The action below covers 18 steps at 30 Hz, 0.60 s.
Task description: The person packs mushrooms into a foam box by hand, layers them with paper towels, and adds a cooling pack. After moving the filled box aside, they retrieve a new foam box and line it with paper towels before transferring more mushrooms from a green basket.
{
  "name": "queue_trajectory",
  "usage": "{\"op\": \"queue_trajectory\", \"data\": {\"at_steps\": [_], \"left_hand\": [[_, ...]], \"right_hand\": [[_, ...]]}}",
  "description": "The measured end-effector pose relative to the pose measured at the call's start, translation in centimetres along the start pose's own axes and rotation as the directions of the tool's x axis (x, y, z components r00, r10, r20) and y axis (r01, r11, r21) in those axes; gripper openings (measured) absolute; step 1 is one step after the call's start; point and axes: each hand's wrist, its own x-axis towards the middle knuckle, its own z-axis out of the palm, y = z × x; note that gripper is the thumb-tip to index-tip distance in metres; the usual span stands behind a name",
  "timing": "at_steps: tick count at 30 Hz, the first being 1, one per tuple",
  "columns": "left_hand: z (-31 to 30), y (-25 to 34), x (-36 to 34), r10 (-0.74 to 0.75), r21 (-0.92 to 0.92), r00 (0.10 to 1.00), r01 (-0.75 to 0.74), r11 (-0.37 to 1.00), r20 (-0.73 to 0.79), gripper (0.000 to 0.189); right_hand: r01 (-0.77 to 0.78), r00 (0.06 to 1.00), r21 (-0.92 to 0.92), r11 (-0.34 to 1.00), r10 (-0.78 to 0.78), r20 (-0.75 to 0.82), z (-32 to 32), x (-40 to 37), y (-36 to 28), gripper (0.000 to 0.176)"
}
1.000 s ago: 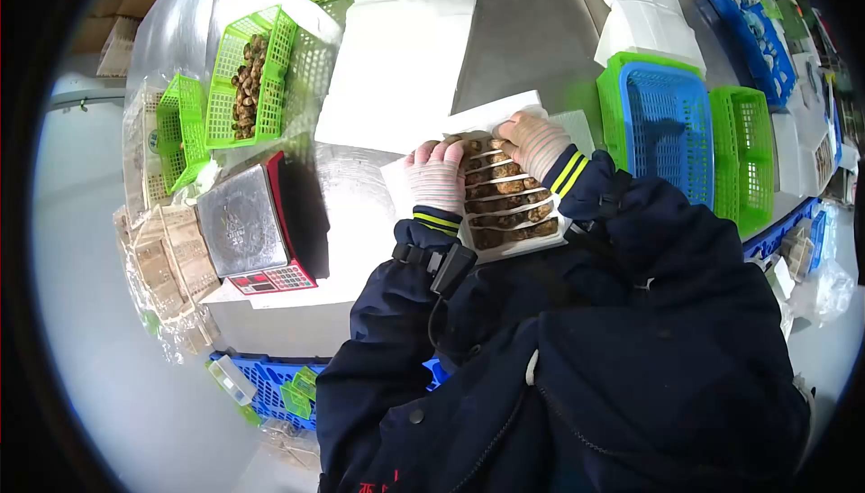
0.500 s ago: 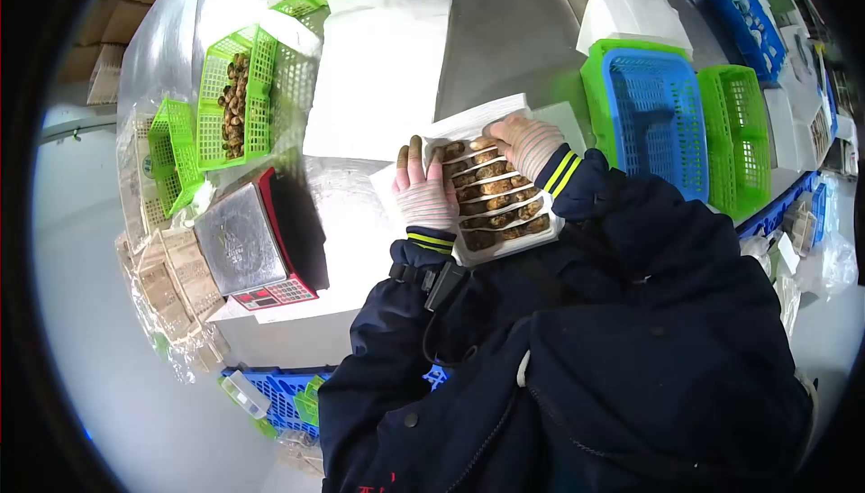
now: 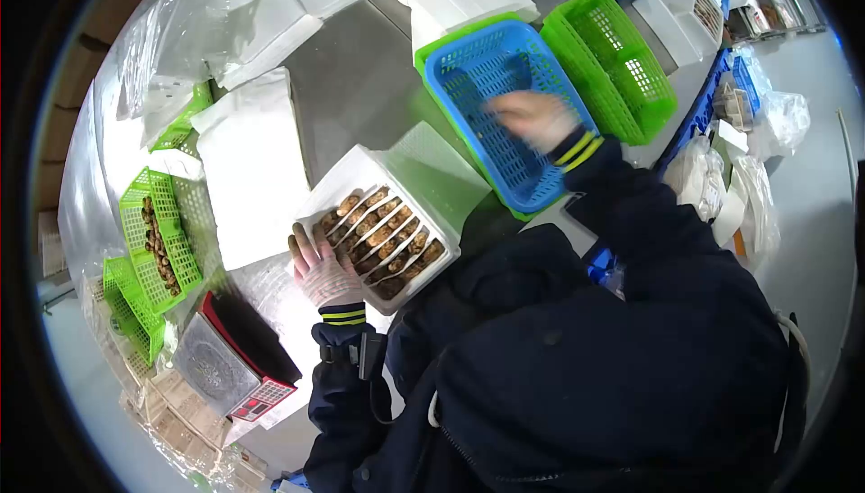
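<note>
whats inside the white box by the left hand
Rows of brown lumpy pieces fill the white box, parted by white divider strips. The left hand rests against its edge. Anything under the top layer is covered.

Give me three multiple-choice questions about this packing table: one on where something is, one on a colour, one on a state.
1. Where is the right hand?
A) over the blue basket
B) on the floor
C) in a pocket

2. What colour is the basket of loose brown pieces?
A) red
B) green
C) blue

3. The white box by the left hand is:
A) lidded
B) empty
C) open and filled

Answers:
1 A, the hand hovers, blurred, above the blue mesh.
2 B, its mesh is bright green.
3 C, rows of brown pieces show inside.
</note>
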Motion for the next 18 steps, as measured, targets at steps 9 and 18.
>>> {"op": "queue_trajectory", "data": {"at_steps": [9, 18], "left_hand": [[1.6, -0.1, -1.9, -0.083, -0.362, 0.995, 0.057, 0.930, -0.056, 0.071], [-0.7, 2.4, -1.4, 0.004, -0.358, 0.984, -0.068, 0.931, -0.176, 0.043]], "right_hand": [[-0.101, 0.849, -0.662, 0.742, 0.412, 0.332, -0.9, -5.4, 10.0, 0.028], [-0.052, 0.727, -0.674, 0.737, 0.490, 0.480, -0.6, -3.0, 8.5, 0.042]]}}
